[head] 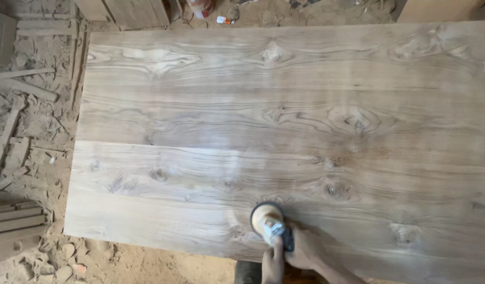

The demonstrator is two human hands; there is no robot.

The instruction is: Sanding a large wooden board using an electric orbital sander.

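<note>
1. Big pale-brown glued-up wooden panel (284,121) with knots and wavy grain fills most of the view; it lies flat and serves as the counter.
2. Small handheld power sander with round tan sanding disc (267,220) sits flat on the panel at the near edge, about mid-width, touching the wood.
3. Right hand (305,248) is wrapped over the sander's dark body from the right; grip clamped on the tool.
4. Left hand (273,263) comes up from the near edge, fingers closed on the tool's near end, just beside the right hand; grip also clamped on it.
5. Judged step: sanding the panel face, disc working the near strip. The surface looks smooth and dusty overall; how much is finished cannot be told.
6. Next move, as a judgement: calls for keeping the disc flat, steady two-handed pressure and sweeping along the grain. Tilting could gouge the wood, and so close to the near edge the disc could roll off it and round it over.
7. Dirt floor (148,263) strewn with sawdust and stones lies left and near of the panel.
8. Loose wooden offcuts and slats (16,152) lie on the floor far left; a stack of boards (14,218) sits near left.
9. Red-and-white container (202,7) stands on the floor beyond the far edge, partly cut off.
</note>
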